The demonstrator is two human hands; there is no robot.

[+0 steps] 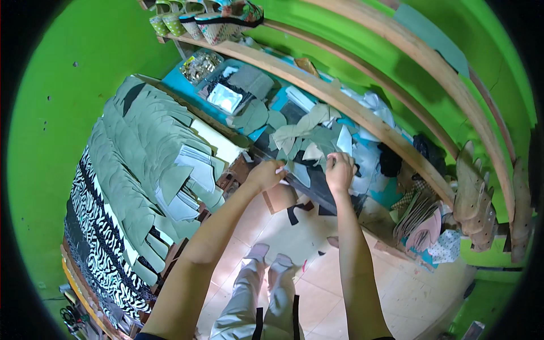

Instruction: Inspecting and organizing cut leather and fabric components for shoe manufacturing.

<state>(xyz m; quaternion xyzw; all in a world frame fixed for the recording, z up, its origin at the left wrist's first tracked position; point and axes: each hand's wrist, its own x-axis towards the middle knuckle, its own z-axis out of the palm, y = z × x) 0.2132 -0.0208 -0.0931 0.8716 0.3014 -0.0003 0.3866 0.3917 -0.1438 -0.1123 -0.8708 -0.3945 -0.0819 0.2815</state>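
Note:
My left hand (267, 175) is closed over the front edge of a turquoise-topped workbench (384, 195). A small whitish bit shows at its fingertips, too small to name. To its right my right hand (341, 170) has its fingers curled in, and what they hold, if anything, is hidden. Between the hands lies a dark flat board (317, 190) with a pale grey cut piece (298, 173) on it. Just beyond the hands, grey-green cut sheet pieces (306, 127) lie in a loose heap.
Many overlapping grey-green cut pieces (141, 136) cover a zebra-patterned cloth (93, 249) on the left. Wooden rails (340, 99) cross above the bench, with patterned wedge shoes (226, 24) on the shelf. A clear tub (201, 65) stands behind; wooden shoe lasts (473, 192) hang at right.

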